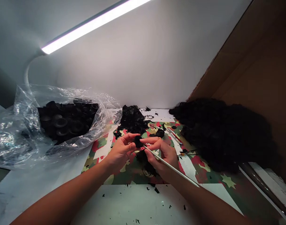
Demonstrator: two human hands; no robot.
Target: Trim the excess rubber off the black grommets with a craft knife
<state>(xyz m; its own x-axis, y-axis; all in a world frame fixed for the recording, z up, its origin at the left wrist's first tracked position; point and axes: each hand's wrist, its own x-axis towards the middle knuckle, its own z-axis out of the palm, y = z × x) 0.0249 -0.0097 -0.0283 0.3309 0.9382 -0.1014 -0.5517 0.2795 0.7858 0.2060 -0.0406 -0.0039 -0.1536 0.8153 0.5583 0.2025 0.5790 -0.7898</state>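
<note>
Between the thumb and fingers of my left hand [122, 150] is a small round black rubber-looking part [138, 141]. My right hand [163, 156] is closed around a thin, pale rod-like tool [173, 168], held like a pen. The tool's front end meets the black part, and its long shaft slants back over my right wrist. What its tip looks like is hidden. Under my hands lie dark scraps [146, 162], and another black piece [159, 133] sits just beyond my right fingers.
At left, an open clear plastic bag [105, 125] holds many ribbed black parts [67, 118]. Black shavings [133, 118] are heaped behind my hands. A large dark pile [222, 134] stands at right beside cardboard [255, 62]. A slim red-and-silver tool [175, 136] rests on the camouflage-patterned sheet [119, 176]. A lamp [96, 26] shines above.
</note>
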